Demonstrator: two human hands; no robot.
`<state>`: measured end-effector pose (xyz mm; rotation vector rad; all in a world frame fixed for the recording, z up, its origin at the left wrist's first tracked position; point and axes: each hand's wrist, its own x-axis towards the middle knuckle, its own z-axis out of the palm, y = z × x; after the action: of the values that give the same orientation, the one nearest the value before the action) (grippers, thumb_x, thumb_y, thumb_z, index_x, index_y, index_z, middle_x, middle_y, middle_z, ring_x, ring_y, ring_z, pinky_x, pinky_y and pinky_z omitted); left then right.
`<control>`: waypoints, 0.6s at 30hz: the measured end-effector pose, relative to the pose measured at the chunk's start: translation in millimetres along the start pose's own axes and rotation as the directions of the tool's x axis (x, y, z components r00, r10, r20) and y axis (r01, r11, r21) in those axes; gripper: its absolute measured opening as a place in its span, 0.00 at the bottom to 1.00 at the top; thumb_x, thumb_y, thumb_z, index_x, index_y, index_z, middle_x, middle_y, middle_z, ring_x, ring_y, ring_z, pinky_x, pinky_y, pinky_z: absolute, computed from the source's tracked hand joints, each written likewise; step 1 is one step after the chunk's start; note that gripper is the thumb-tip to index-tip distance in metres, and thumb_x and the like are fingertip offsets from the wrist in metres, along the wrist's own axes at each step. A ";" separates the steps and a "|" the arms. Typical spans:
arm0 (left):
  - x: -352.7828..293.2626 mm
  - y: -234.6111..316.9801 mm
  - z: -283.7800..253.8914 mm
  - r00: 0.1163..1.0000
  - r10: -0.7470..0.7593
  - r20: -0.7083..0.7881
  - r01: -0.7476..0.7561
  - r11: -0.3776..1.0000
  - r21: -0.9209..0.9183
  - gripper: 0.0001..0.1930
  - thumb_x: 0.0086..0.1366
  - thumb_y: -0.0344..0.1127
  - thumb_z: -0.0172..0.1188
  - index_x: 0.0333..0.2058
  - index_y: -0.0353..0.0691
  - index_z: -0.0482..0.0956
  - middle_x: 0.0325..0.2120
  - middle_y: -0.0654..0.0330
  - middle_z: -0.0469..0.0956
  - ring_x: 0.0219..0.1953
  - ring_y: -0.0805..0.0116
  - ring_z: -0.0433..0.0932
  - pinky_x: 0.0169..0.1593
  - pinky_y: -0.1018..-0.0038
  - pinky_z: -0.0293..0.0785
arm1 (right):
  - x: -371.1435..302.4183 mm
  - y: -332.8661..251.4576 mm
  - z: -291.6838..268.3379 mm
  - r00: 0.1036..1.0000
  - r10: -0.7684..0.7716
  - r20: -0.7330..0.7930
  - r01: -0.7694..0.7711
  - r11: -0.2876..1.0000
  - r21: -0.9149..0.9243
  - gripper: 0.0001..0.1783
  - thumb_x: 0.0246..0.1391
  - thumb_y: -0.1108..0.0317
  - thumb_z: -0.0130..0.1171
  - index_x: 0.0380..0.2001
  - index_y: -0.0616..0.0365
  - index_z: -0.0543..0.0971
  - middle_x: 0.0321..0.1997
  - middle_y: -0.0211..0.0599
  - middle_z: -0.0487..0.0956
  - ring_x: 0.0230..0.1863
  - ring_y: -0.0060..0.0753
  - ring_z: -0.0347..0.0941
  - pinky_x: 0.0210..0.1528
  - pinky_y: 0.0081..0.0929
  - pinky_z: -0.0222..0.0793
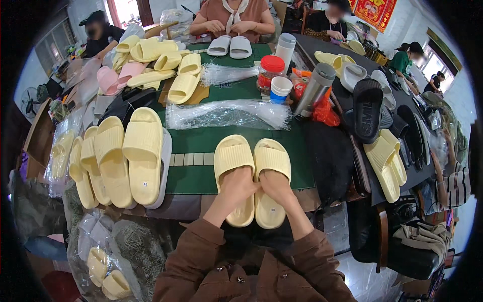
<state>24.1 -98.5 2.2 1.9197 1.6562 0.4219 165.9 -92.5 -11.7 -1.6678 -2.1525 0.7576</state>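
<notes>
A pair of pale yellow slide sandals lies side by side at the near edge of the table, toes pointing away from me. My left hand reaches under the ribbed strap of the left slide, and its thumb points toward the other one. Under the strap of the right slide is my right hand. The straps hide most of my fingers, which seem closed on the slides. The heels stick out past the green mat.
Several yellow slides stand in a row at left. Beyond my hands lie clear plastic bags. A steel flask, a paper cup and a red-lidded jar stand farther back. A co-worker sits opposite. More slides lie at right.
</notes>
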 end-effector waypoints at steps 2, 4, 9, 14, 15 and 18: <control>2.1 0.7 4.7 1.000 0.000 -0.002 0.000 1.000 -0.014 0.25 0.49 0.44 0.65 0.37 0.24 0.76 0.33 0.35 0.78 0.38 0.41 0.79 0.42 0.57 0.75 | -1.2 0.3 2.1 0.999 -0.005 -0.040 0.004 1.000 -0.015 0.19 0.58 0.64 0.40 0.35 0.70 0.75 0.39 0.61 0.77 0.42 0.59 0.74 0.47 0.48 0.67; 3.4 2.5 5.8 1.000 -0.017 0.012 0.017 1.000 -0.011 0.25 0.49 0.43 0.65 0.36 0.23 0.76 0.34 0.34 0.77 0.39 0.41 0.79 0.43 0.56 0.75 | -0.3 -2.1 1.4 0.999 0.007 -0.051 -0.007 1.000 -0.003 0.20 0.57 0.62 0.41 0.36 0.68 0.76 0.38 0.58 0.78 0.41 0.59 0.75 0.47 0.48 0.68; 2.2 1.9 16.7 0.990 0.028 -0.138 -0.024 0.999 0.030 0.21 0.50 0.40 0.62 0.33 0.23 0.77 0.34 0.35 0.77 0.38 0.40 0.78 0.46 0.55 0.73 | 0.4 0.1 -2.2 0.999 -0.004 -0.053 0.012 0.988 0.156 0.16 0.56 0.67 0.44 0.35 0.71 0.75 0.39 0.62 0.77 0.41 0.61 0.73 0.47 0.49 0.66; 0.3 7.8 9.0 0.998 -0.021 -0.056 0.023 0.999 0.035 0.21 0.53 0.41 0.61 0.35 0.24 0.76 0.37 0.35 0.77 0.42 0.42 0.77 0.48 0.55 0.71 | -14.5 3.5 0.5 0.993 -0.077 -0.089 0.093 0.978 0.188 0.14 0.59 0.67 0.44 0.36 0.69 0.74 0.41 0.62 0.74 0.45 0.61 0.69 0.49 0.48 0.63; 0.7 3.1 13.8 0.990 0.030 -0.134 -0.019 0.996 0.085 0.20 0.52 0.41 0.62 0.34 0.25 0.77 0.35 0.37 0.77 0.40 0.43 0.78 0.46 0.55 0.72 | -21.3 0.4 1.6 0.977 -0.132 -0.167 0.159 0.975 0.158 0.14 0.60 0.67 0.44 0.36 0.69 0.73 0.40 0.60 0.73 0.43 0.61 0.68 0.48 0.47 0.63; 2.0 -8.4 29.1 0.958 0.125 -0.257 -0.082 0.982 0.171 0.19 0.52 0.42 0.63 0.33 0.28 0.78 0.32 0.41 0.79 0.37 0.45 0.79 0.42 0.56 0.75 | -39.8 -2.3 0.3 0.918 -0.285 -0.275 0.313 0.948 0.062 0.13 0.57 0.71 0.51 0.43 0.68 0.73 0.47 0.55 0.72 0.50 0.59 0.66 0.53 0.46 0.61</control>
<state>34.5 -102.0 -26.1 2.1519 1.8099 0.6314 174.7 -131.2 -7.7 -1.2635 -2.0717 0.5173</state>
